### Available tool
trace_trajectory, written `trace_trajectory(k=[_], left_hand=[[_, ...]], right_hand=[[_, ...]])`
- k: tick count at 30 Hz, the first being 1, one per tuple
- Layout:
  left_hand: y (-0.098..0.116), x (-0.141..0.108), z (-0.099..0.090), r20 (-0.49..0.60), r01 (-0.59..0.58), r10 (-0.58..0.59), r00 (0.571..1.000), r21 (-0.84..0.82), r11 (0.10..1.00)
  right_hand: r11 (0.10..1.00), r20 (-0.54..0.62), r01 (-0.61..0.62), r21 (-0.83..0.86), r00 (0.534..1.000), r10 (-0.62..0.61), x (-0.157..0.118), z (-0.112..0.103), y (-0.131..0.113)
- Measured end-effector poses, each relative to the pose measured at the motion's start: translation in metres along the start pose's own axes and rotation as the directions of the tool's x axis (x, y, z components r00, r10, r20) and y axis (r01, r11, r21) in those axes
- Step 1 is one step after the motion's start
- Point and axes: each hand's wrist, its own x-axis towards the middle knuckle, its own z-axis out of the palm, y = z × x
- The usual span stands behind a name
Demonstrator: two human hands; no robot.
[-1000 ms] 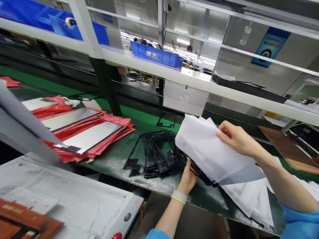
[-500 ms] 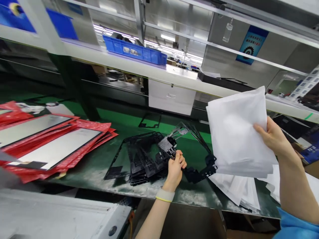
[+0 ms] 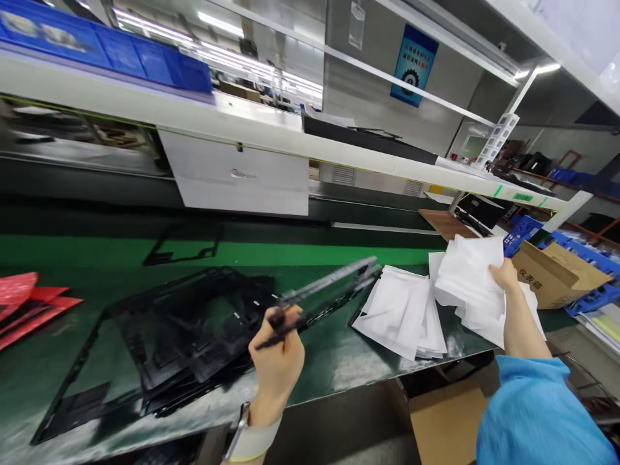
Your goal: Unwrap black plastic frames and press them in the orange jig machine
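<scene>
My left hand (image 3: 278, 358) is closed around thin black plastic frames (image 3: 334, 287), held up at a slant above the bench and blurred. To its left, a loose heap of similar black frames (image 3: 194, 342) lies on the green bench. Far to the right, my right hand (image 3: 504, 274) grips the edge of a white packing bag (image 3: 472, 268), low over other white bags. Between the hands lies a fanned pile of white bags (image 3: 402, 313), with dark edges showing at its side.
One more black frame (image 3: 181, 248) lies behind the heap. Red packaging (image 3: 36, 300) is at the left. A shelf (image 3: 242, 132) with a blue bin (image 3: 106, 48) runs above the bench. Open cardboard boxes stand at the right (image 3: 547, 274) and below the bench edge (image 3: 448, 420).
The view has swung right. My right hand has lowered the white bag from up in the air to the bags at the right. My left hand still holds black frames, now turned nearly edge-on.
</scene>
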Motion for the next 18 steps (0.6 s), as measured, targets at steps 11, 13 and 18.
trace_trajectory(k=[11, 13, 18], left_hand=[[0.051, -0.017, -0.025, 0.585, -0.938, 0.753, 0.299, 0.038, 0.343], [0.055, -0.023, -0.036, 0.653, -0.958, 0.726, 0.216, -0.003, 0.288], [0.042, -0.037, -0.069, 0.745, -0.558, 0.348, 0.569, 0.039, 0.829]], right_hand=[[0.627, 0.812, -0.523, 0.578, 0.294, -0.504, -0.187, 0.104, -0.145], [0.591, 0.788, -0.695, 0.411, -0.056, -0.613, -0.223, 0.107, -0.177], [0.639, 0.693, -0.679, 0.360, -0.264, -0.671, -0.263, 0.125, -0.211]])
